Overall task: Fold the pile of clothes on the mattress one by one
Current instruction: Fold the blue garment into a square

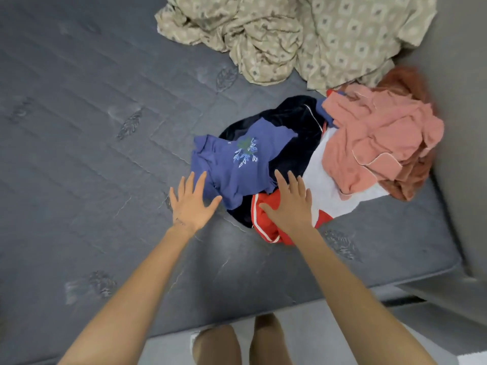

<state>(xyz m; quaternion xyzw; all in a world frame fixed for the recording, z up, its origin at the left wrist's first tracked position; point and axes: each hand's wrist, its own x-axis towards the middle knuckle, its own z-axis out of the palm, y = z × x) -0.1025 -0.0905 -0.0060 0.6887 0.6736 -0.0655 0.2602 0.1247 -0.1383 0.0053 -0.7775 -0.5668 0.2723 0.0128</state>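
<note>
— Where is the pile of clothes (pixel 324 164)?

— On the grey quilted mattress (pixel 92 127), toward its right side, unfolded. A blue top (pixel 232 169) lies crumpled at the near-left edge, over a dark navy garment (pixel 292 119). A red garment (pixel 263 222) with white stripes sits nearest the person. A white cloth (pixel 316 177) lies under a pink garment (pixel 376 143), and a rust-coloured piece (pixel 405 80) is heaped behind that.

— Any markings?

— The blue top carries a stitched leaf-and-flower motif in white, light blue and green.

— And the hands?

— Both are spread flat with straight fingers, gripping nothing. The left hand (pixel 191 204) is over the mattress just beside the blue top, thumb at the top's edge. The right hand (pixel 290 206) is over the red garment, fingertips reaching the navy one. I cannot tell whether either presses down.

— What else is around?

— A rumpled beige patterned sheet (pixel 316 35) lies at the mattress's far side, touching the pile. A grey wall (pixel 463 127) runs along the right, and the person's bare legs (pixel 237 343) stand on a pale floor (pixel 337 335).
</note>
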